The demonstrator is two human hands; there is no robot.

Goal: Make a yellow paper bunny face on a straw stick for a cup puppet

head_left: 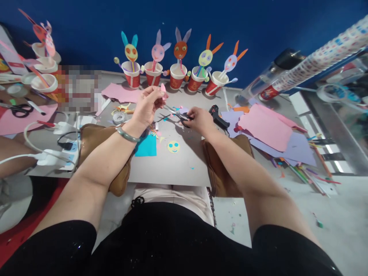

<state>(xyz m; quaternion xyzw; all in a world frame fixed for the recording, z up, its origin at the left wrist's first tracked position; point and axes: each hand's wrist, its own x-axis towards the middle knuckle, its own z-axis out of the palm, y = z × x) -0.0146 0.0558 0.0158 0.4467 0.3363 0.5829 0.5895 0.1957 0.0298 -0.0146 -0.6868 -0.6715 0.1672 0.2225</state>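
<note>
My left hand [150, 102] pinches a small pink paper piece [163, 89], long and narrow like an ear, holding it up above the table. My right hand [199, 119] grips a pair of scissors [184, 117] by the dark handles, with the blades pointing left toward my left hand. The blades are apart from the pink piece. Below the hands lies a yellow paper circle [173, 147] with blue eyes and a blue mouth. Beside it, to the left, is a blue paper square [146, 146]. Small paper scraps are scattered around the scissors.
Several red paper cups [177, 76] with paper rabbit figures line the back wall. A black glue gun [219, 118] lies right of my hand. Pink paper sheets [267, 124] are stacked at right. Brown cushions [230, 165] lie under my forearms. A power strip [69, 153] with cables sits at left.
</note>
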